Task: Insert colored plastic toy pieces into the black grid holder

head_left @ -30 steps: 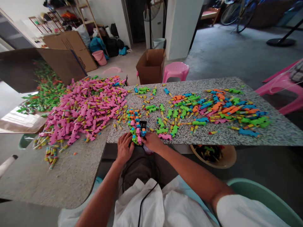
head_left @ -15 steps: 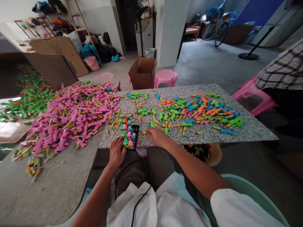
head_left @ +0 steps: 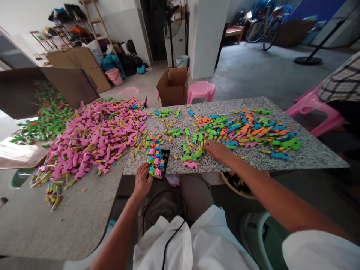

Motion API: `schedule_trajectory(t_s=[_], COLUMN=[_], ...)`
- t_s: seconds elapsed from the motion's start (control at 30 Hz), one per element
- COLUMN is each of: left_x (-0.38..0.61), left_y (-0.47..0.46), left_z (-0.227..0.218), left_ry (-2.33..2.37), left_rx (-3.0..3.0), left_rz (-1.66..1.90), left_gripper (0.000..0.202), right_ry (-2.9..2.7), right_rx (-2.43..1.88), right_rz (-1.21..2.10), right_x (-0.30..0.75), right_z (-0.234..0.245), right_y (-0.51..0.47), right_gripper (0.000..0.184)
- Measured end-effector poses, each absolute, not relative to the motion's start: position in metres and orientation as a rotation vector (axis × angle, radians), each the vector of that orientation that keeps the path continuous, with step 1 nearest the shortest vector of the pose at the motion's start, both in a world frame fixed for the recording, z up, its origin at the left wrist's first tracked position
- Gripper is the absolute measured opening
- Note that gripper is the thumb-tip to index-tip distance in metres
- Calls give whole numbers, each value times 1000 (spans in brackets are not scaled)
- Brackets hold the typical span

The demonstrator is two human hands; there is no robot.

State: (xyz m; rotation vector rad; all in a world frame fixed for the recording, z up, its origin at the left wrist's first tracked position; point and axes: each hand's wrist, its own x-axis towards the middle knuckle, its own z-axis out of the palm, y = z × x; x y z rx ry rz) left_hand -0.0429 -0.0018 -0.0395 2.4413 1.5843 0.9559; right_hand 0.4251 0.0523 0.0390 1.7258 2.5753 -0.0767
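Observation:
A black tray (head_left: 165, 159) stands at the near table edge, with rows of small green, blue, pink and orange toy pieces (head_left: 155, 153) on and beside its left part. My left hand (head_left: 143, 177) lies at the lower left of these rows, fingers stretched out and touching the nearest pieces. Over the middle of the table, my right hand (head_left: 218, 152) has its fingers pinched together beside a green car-shaped toy (head_left: 198, 153); whatever is between the fingertips is too small to make out. A pink car-shaped toy (head_left: 190, 165) lies near the edge, left of that hand.
A large heap of pink toys (head_left: 98, 138) covers the left table, with green ones (head_left: 53, 116) spilling from a carton behind. Mixed toys (head_left: 253, 129) spread over the right side of the speckled table (head_left: 317, 159). A person in checked clothing (head_left: 341, 80) sits at right.
My right hand has moved right and slightly up, away from the tray, uncovering the pink toy near the edge. My left hand stays by the tray. The view has shifted slightly.

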Motion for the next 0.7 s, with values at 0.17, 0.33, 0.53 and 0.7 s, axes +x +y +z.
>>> schedule_trajectory(t_s=[0.17, 0.33, 0.53, 0.7], left_x=[-45, -44, -45, -44], left_y=[-2, -2, -2, -3], left_z=[-41, -42, -40, -38], left_ry=[1554, 1560, 1602, 1619], left_rx=[2436, 2435, 2421, 2426], left_rz=[979, 1007, 918, 883], left_gripper=[35, 34, 34, 33], right_ry=[2747, 2635, 2513, 2660], right_rx=[2002, 2322, 2029, 2020], right_rz=[-450, -1623, -2255, -1935], right_x=[405, 310, 222, 214], right_z=[50, 42, 15, 3], right_y=[58, 50, 47, 48], right_gripper=[19, 20, 14, 11])
